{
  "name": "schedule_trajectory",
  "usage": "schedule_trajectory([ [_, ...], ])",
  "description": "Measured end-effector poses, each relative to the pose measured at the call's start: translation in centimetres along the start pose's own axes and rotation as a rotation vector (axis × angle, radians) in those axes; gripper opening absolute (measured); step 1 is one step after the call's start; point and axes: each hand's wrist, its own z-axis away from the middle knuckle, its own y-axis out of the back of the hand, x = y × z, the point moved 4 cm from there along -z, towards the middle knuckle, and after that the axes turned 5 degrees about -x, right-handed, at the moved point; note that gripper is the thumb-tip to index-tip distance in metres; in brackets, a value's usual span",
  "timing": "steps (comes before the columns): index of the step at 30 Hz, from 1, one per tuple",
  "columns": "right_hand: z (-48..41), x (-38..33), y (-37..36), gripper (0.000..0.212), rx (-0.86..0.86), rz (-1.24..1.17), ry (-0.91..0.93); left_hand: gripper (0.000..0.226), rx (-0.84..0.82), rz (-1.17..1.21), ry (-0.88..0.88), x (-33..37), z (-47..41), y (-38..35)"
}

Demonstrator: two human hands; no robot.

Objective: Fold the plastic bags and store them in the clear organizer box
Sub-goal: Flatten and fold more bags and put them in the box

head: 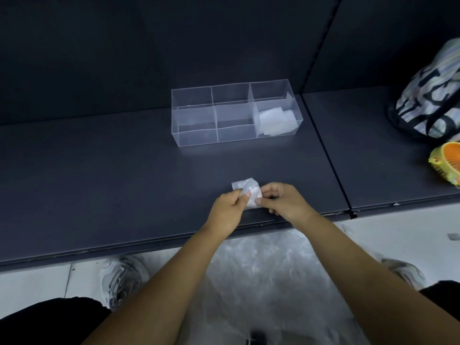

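Note:
A small, folded translucent plastic bag point(245, 191) lies near the front edge of the dark shelf point(99, 175). My left hand point(229, 210) pinches its left side and my right hand point(281, 200) pinches its right side. Further back stands the clear organizer box point(194, 131) with several compartments. Folded white bags point(276, 122) lie in its front right compartment. The other compartments look empty.
A pile of loose clear plastic bags point(261, 275) lies on the floor between my feet, below the shelf edge. A patterned tote bag point(433, 95) and an orange and yellow toy-like object point(448, 165) sit on the shelf at the far right.

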Motion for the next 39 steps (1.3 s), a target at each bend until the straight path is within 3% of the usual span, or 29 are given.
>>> schedule_trajectory([
  [5, -0.9, 0.6, -0.1, 0.011, 0.132, 0.012, -0.042, 0.029, 0.082, -0.031, 0.049, 0.0, -1.6, 0.4],
  [8, -1.3, 0.8, -0.1, 0.014, 0.171, 0.047, -0.076, 0.038, 0.153, 0.093, 0.129, 0.0, -2.6, 0.8],
  [10, -1.5, 0.8, -0.2, 0.012, 0.183, 0.07, -0.094, 0.043, 0.28, -0.022, 0.127, 0.2, -2.3, 1.3],
  [12, -1.7, 0.8, -0.3, 0.009, 0.194, 0.099, -0.104, 0.039, 0.457, -0.244, 0.012, 1.0, -1.3, 1.8],
  [14, -1.9, 0.8, -0.4, 0.008, 0.215, 0.12, -0.101, 0.022, 0.53, -0.473, -0.22, 1.9, -0.4, 1.7],
  [17, -2.0, 0.8, -0.6, 0.008, 0.239, 0.152, -0.094, 0.018, 0.393, -0.748, -0.448, 1.4, -0.7, 0.1],
  [21, -2.0, 0.7, -0.7, 0.014, 0.275, 0.175, -0.101, 0.051, 0.113, -0.961, -0.315, -1.9, -1.7, -0.8],
  [28, 0.1, 1.9, -2.6, 0.038, 0.568, 0.66, 0.097, 0.08, 0.016, -1.087, -0.193, -3.3, -2.5, -0.1],
  [31, 0.5, 2.8, -2.6, 0.037, 0.649, 0.692, 0.129, 0.088, -0.018, -1.12, -0.186, -3.3, -2.6, 0.4],
  [39, 0.5, 2.7, -2.1, 0.018, 0.661, 0.691, 0.091, 0.103, -0.032, -1.11, -0.077, -3.4, -2.9, 0.8],
])
